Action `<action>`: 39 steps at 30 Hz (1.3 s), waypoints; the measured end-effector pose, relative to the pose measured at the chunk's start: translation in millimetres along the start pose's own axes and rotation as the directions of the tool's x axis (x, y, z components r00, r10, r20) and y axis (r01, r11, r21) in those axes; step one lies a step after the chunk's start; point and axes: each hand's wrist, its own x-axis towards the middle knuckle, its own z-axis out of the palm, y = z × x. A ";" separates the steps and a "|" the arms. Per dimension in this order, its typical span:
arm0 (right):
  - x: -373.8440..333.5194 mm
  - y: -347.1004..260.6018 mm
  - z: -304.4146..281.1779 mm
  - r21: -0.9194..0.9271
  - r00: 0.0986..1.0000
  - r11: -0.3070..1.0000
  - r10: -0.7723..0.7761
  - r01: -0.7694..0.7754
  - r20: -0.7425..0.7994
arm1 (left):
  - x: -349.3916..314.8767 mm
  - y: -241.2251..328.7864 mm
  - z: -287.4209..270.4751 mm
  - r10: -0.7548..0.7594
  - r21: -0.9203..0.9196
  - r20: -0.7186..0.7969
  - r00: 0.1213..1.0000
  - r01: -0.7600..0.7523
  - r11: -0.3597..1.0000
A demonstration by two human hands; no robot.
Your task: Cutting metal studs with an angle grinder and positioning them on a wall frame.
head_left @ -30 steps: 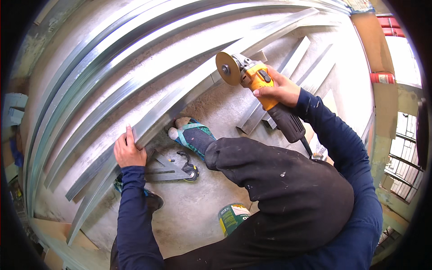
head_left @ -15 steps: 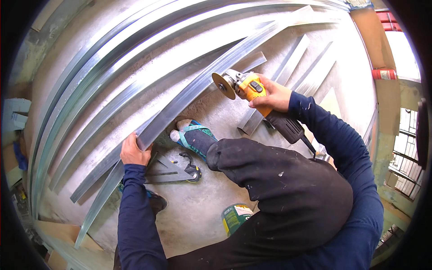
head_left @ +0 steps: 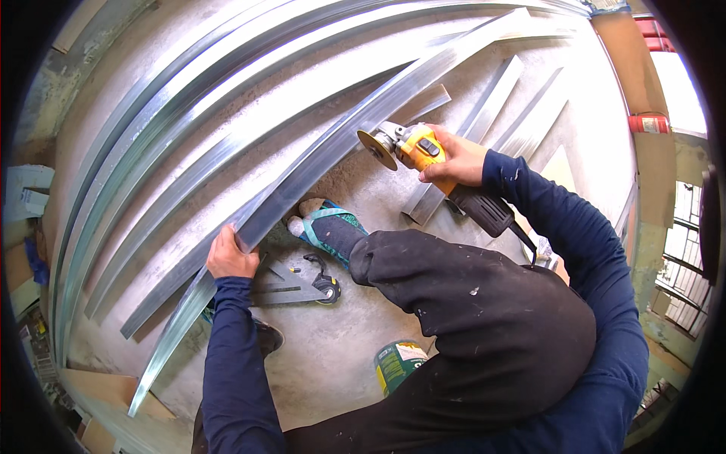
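My right hand is wrapped round a yellow and black angle grinder. Its thin cutting disc faces the long metal channel and stands a little to the right of it; whether the disc spins I cannot tell. With my left hand I grip the near end of that galvanized metal channel, fingers over its edge. The channel slants away to the far right, across other metal strips. My sandalled foot rests on the floor beside the channel, below the disc.
A metal square and a tape measure lie right of my left hand. Several long channels run along the left. Shorter channel pieces lie at the far right. A green can stands near my leg. The grinder's cord passes my knee.
Very little differs: the whole view has shifted slightly. Both hands keep their holds, and the grinder stays in nearly the same place beside the channel.
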 end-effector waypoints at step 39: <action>5.5 -14.0 -6.5 0.014 0.996 0.998 -0.054 0.055 -0.072 | -0.3 2.6 -2.3 0.023 -0.011 -0.058 0.998 -0.024 1.000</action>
